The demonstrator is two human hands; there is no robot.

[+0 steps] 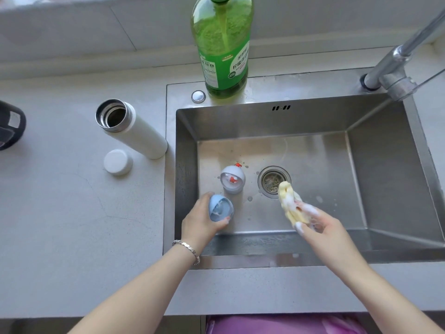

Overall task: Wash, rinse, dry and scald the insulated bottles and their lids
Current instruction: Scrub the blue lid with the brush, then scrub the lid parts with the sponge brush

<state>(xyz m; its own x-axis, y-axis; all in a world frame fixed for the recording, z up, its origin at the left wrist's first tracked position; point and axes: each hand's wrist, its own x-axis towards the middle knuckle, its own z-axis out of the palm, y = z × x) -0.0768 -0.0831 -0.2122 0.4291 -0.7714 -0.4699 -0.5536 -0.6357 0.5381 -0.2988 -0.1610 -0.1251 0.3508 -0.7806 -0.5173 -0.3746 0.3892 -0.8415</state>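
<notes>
Over the left part of the steel sink [390, 165], my left hand [201, 221] grips a light blue lid [220, 208] with traces of foam on it. My right hand [320, 225] holds a soapy yellow cloth [291, 204] above the sink floor near the drain [273, 181]; foam covers its fingertips. A grey lid with red parts [233, 179] stands on the sink floor just beyond the blue one. On the counter to the left, a white insulated bottle [131, 127] stands open, with its white cap [118, 162] beside it.
A tall green bottle of dish liquid [222, 47] stands on the sink's back rim. The chrome tap [397, 61] rises at the back right. A dark object [10, 125] sits at the counter's far left edge.
</notes>
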